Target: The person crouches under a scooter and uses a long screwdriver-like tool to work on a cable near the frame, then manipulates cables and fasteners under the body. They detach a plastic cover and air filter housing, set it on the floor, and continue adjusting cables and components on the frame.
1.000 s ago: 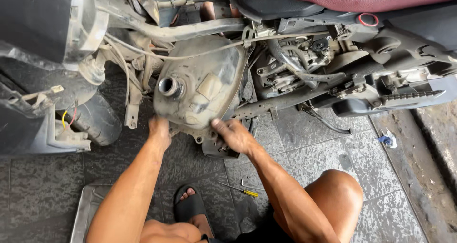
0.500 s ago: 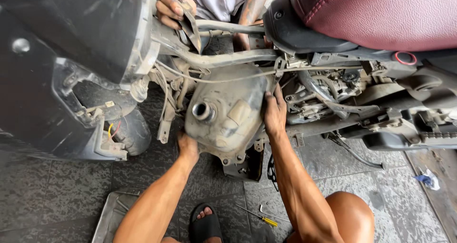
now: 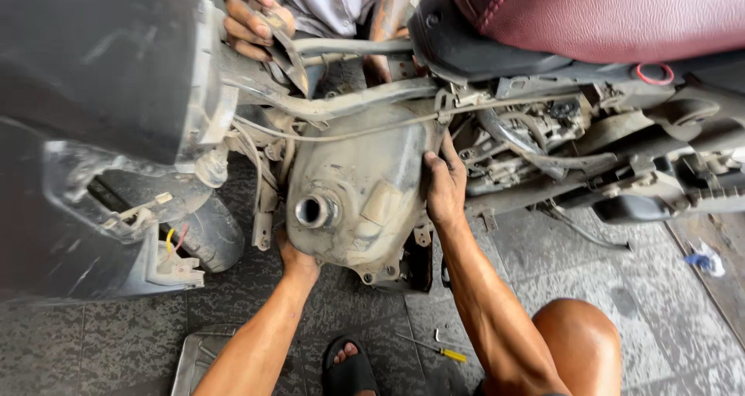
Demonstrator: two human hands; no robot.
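A dusty grey fuel tank (image 3: 365, 198) with a round filler neck (image 3: 314, 210) hangs under the frame tubes of a stripped scooter. My left hand (image 3: 293, 258) presses against the tank's lower left edge, its fingers hidden behind the tank. My right hand (image 3: 444, 185) grips the tank's right side, fingers spread over the rim. Another person's hand (image 3: 252, 17) holds a frame bracket at the top, on the far side of the scooter.
A dark red seat (image 3: 597, 16) covers the upper right. Black body panels (image 3: 93, 93) and the front wheel (image 3: 206, 233) stand at left. A yellow-handled screwdriver (image 3: 442, 351) and a metal tray (image 3: 194, 361) lie on the tiled floor near my sandalled foot (image 3: 349, 365).
My right hand has moved from the tank's bottom edge up to its right side. The view has shifted closer and upward, showing the other person's hand on the frame.
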